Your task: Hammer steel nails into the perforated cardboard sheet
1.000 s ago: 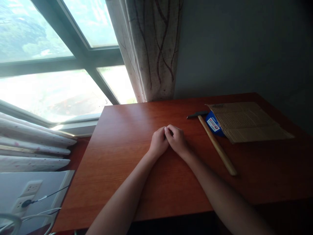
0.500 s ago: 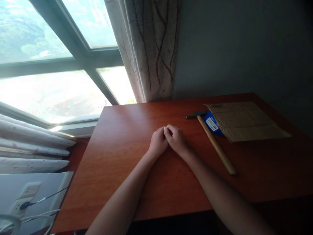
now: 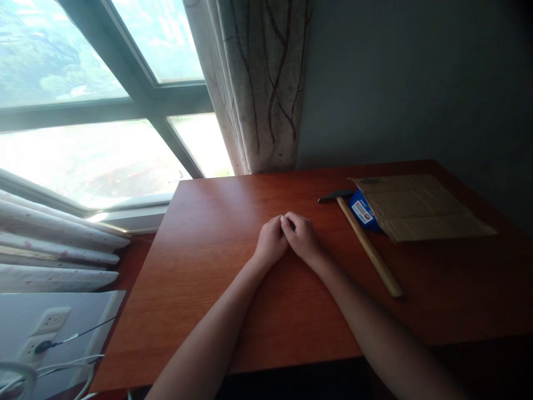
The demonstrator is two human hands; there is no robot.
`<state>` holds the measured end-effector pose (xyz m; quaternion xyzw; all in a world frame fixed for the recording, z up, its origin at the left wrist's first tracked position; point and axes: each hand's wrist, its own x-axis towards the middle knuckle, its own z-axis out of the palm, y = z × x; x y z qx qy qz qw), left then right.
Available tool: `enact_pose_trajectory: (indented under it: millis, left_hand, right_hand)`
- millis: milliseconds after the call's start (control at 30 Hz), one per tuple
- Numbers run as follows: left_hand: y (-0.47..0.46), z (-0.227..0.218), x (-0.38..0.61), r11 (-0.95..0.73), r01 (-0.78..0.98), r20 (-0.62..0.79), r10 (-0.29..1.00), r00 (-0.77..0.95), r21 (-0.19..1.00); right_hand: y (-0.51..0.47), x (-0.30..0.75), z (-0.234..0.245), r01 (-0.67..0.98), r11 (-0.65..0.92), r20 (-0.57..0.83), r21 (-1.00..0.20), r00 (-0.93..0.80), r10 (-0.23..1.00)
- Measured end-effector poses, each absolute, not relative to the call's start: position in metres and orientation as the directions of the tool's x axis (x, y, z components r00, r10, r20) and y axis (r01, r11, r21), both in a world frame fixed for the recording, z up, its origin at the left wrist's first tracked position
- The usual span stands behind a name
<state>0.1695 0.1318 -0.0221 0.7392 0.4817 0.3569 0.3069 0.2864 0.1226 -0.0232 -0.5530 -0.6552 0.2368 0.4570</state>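
Observation:
My left hand (image 3: 270, 239) and my right hand (image 3: 300, 236) rest together on the reddish-brown wooden table (image 3: 195, 283). Both are closed, with fingers curled inward and the thumbs touching at the top. No object shows in either one, though the undersides of the fingers are hidden. To the right of my right hand lies a hammer (image 3: 368, 244) with a pale wooden handle and a dark narrow head. Its head points away from me, beside a blue packet with a white label (image 3: 363, 212). A flattened piece of brown cardboard (image 3: 425, 208) covers part of the packet.
A window (image 3: 100, 150) stands beyond the table's left side, with a patterned curtain (image 3: 266, 83) at the table's back edge. Low on the left are a wall socket (image 3: 54, 319) with a plug, and white cables (image 3: 62, 369). A grey wall (image 3: 400, 83) rises behind the table.
The whole view has shifted very slightly, so things appear a little further right. My hands keep the same pose, and the hammer, packet and cardboard stay in place.

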Motion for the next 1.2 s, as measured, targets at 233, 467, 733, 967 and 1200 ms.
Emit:
enact_pose_trajectory:
  millis: [233,467,733,967,1200]
  left_hand:
    - [0.1313,-0.0220,0.1693,-0.351,0.477,0.236,0.929,0.286,0.806]
    - [0.1304,-0.0229,0.1691,-0.371,0.457,0.258,0.921,0.292,0.808]
    - [0.1318,-0.0264,0.1695,-0.373,0.451,0.261,0.920,0.292,0.811]
    - [0.1317,-0.0271,0.1694,-0.380,0.439,0.269,0.917,0.295,0.814]
    - [0.1317,-0.0274,0.1698,-0.380,0.450,0.268,0.917,0.295,0.808]
  right_hand:
    - [0.1222,0.2866,-0.0231,0.496,0.275,0.330,-0.824,0.024,0.944]
    - [0.1217,0.2867,-0.0227,0.506,0.277,0.334,-0.817,0.025,0.942]
    - [0.1218,0.2875,-0.0233,0.516,0.271,0.327,-0.813,0.019,0.945]
    - [0.1212,0.2882,-0.0223,0.520,0.270,0.322,-0.811,0.011,0.947]
    - [0.1216,0.2889,-0.0228,0.523,0.266,0.315,-0.810,0.006,0.949]
